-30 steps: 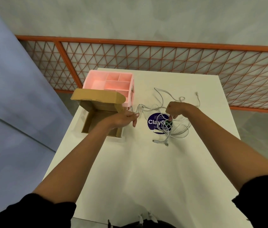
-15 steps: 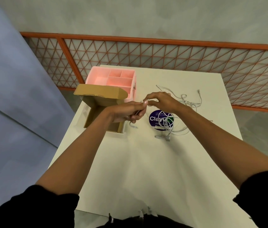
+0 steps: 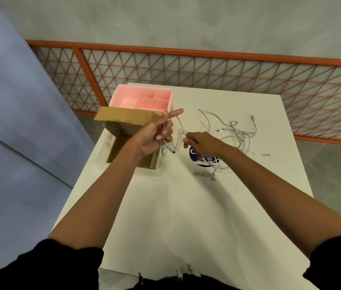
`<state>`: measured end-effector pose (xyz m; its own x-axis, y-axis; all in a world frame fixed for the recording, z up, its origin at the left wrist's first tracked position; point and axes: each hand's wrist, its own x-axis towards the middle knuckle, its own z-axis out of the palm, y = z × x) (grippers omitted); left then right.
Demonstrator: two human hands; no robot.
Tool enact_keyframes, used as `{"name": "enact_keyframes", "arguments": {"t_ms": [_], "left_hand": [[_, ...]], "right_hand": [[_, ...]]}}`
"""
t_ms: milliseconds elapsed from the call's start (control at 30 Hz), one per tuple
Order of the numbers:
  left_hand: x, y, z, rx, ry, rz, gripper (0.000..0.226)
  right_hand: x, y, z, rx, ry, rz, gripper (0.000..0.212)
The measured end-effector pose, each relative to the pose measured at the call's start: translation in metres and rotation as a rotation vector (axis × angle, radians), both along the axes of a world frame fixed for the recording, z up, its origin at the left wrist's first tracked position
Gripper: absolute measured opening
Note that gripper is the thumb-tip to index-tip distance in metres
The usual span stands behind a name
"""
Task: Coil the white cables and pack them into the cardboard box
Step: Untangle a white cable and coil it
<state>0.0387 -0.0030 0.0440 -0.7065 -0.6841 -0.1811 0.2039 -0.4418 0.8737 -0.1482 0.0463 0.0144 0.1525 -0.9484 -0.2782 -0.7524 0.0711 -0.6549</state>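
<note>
A: Where are the white cables (image 3: 237,133)?

B: Most lie in a loose tangle on the white counter (image 3: 186,216), toward its far right side. Several plug ends stick out of the heap. Part of the tangle crosses a round purple sticker (image 3: 193,157) on the counter top.

A: And the hands?

B: The left hand (image 3: 155,137) is raised above the counter, fingers curled round 1 white cable (image 3: 168,145), with the index finger pointing straight out. The plug end of that cable hangs just below the hand. The right hand (image 3: 203,144) is close beside it, low over the sticker, pinching a strand between its fingertips. I cannot tell whether that strand is the same cable.

A: Where is the cardboard box (image 3: 118,148)?

B: At the left edge of the counter, open, its lid flap tilted up at the back. The left forearm crosses over it and hides most of the inside, so I cannot tell what it holds.

A: Anything else nearby?

B: A pink organizer (image 3: 144,99) with several compartments stands just behind the box, touching the flap or nearly so. An orange railing (image 3: 207,53) with mesh runs behind the counter.
</note>
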Motion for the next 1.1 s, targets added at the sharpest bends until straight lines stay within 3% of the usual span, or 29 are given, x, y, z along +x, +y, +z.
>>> {"name": "enact_keyframes", "arguments": {"t_ms": [100, 200, 400, 500, 633, 733, 967, 1100], "left_hand": [[-0.009, 0.005, -0.003, -0.022, -0.08, 0.077, 0.038], [-0.017, 0.007, -0.008, -0.054, -0.2, 0.084, 0.042], [-0.022, 0.015, -0.022, -0.13, -0.373, 0.059, 0.047], [-0.02, 0.017, -0.025, -0.193, -0.502, 0.025, 0.048], [-0.015, 0.02, -0.024, -0.196, -0.553, -0.015, 0.047], [-0.013, 0.018, -0.02, -0.131, -0.518, -0.042, 0.05], [0.01, 0.007, -0.022, -0.1, -0.381, -0.14, 0.055], [0.009, 0.006, -0.02, -0.069, -0.366, -0.234, 0.053]], "right_hand": [[0.011, 0.002, 0.004, 0.23, 0.026, 0.165, 0.028], [0.014, 0.002, 0.015, 0.339, 0.083, 0.285, 0.028], [0.014, 0.001, 0.045, 0.385, 0.264, 0.398, 0.026], [0.009, -0.003, 0.059, 0.307, 0.355, 0.383, 0.023], [-0.002, -0.011, 0.067, 0.128, 0.116, 0.238, 0.026], [-0.006, -0.015, 0.067, 0.124, -0.075, 0.205, 0.029], [-0.03, -0.02, 0.063, 0.199, -0.093, 0.156, 0.037], [-0.028, -0.019, 0.052, 0.085, -0.202, 0.088, 0.027]]}}
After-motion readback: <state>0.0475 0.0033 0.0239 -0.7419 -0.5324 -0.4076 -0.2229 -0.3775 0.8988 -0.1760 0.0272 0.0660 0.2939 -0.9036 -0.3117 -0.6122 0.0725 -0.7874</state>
